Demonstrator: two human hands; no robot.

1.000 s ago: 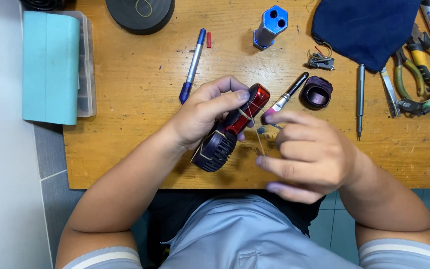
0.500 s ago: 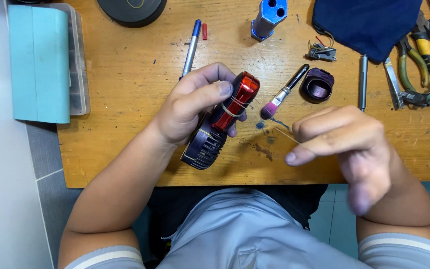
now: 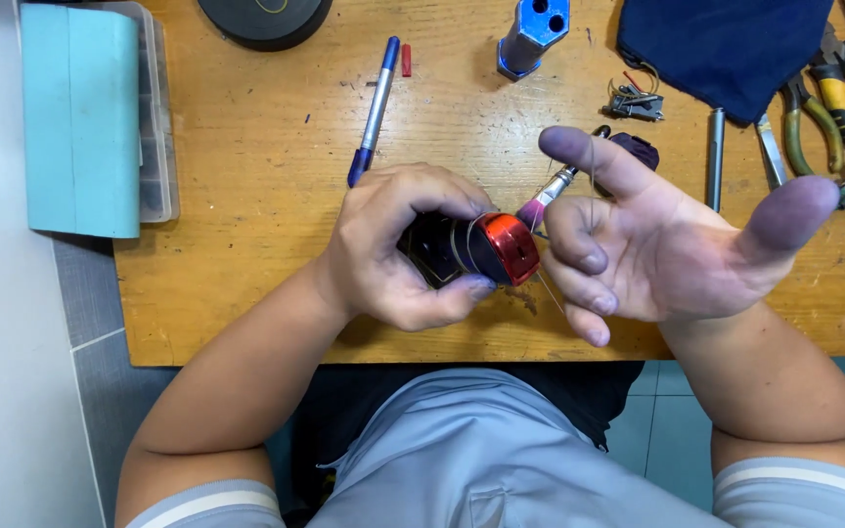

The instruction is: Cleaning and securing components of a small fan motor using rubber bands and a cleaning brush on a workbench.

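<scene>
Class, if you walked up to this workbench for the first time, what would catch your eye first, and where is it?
The red and black device gripped in the left hand at the table's front edge. Beside it, the right hand is spread open, palm up. Pliers lie at the far right.

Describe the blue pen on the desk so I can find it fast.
On the wooden desk, look above the left hand, toward the far edge. The pen lies there slanted, its dark tip nearest the hand, with a small red piece beside its upper end. It is the only slim blue-and-silver stick; the blue block farther right is stubby.
</scene>
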